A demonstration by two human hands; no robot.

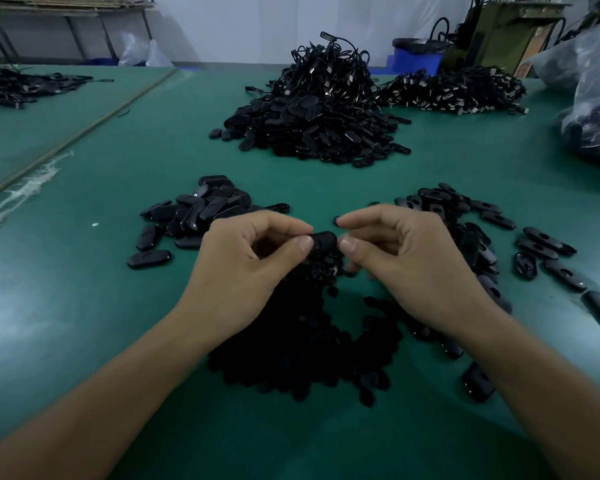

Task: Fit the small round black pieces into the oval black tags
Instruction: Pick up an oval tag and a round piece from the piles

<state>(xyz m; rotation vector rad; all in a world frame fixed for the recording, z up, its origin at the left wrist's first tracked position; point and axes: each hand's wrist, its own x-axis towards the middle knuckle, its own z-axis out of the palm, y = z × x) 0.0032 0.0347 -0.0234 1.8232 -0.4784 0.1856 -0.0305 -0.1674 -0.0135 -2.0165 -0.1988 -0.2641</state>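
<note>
Green tabletop [118, 323]; far heap of corded tags [319, 116]; near mound of round pieces [302, 341], half hidden under wrists; tag piles left [194, 216] and right [482, 216]; left grip [246, 268] pinching oval tag [324, 241] above mound; right grip [406, 265] curled at its right end, hold unclear.

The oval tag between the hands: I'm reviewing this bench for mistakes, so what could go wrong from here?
The oval tag is pinched only by fingertips of the left hand and right hand; a slip could drop it into the pile of round pieces just below, black on black and hard to find.
The left tag pile and right tag pile look alike, so it might land in the wrong one.
</note>
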